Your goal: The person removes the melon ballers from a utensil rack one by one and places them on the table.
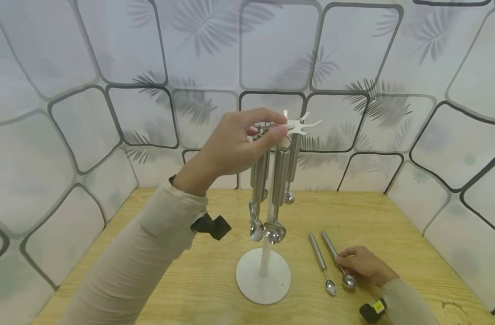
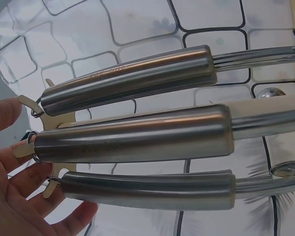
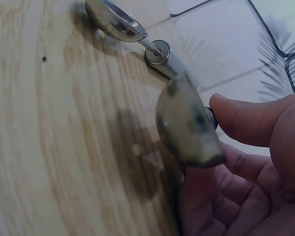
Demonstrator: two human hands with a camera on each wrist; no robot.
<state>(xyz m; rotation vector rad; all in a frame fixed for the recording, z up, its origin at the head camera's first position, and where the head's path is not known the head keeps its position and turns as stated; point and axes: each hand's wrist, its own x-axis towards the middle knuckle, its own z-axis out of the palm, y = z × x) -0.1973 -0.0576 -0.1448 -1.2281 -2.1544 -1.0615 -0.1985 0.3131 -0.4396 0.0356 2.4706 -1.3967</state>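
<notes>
A white stand (image 1: pixel 249 277) is pinched near its top by thumb and finger of the left hand (image 1: pixel 241 144), shiny steel utensils (image 1: pixel 279 180) hanging below it, while a round-bowled silver scoop (image 1: pixel 330 246) is gripped by the curled right hand (image 1: pixel 365 266), left of which lies a narrower spoon (image 1: pixel 317 253).

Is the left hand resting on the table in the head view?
No, the left hand pinches the top of the white stand, well above the table.
</notes>
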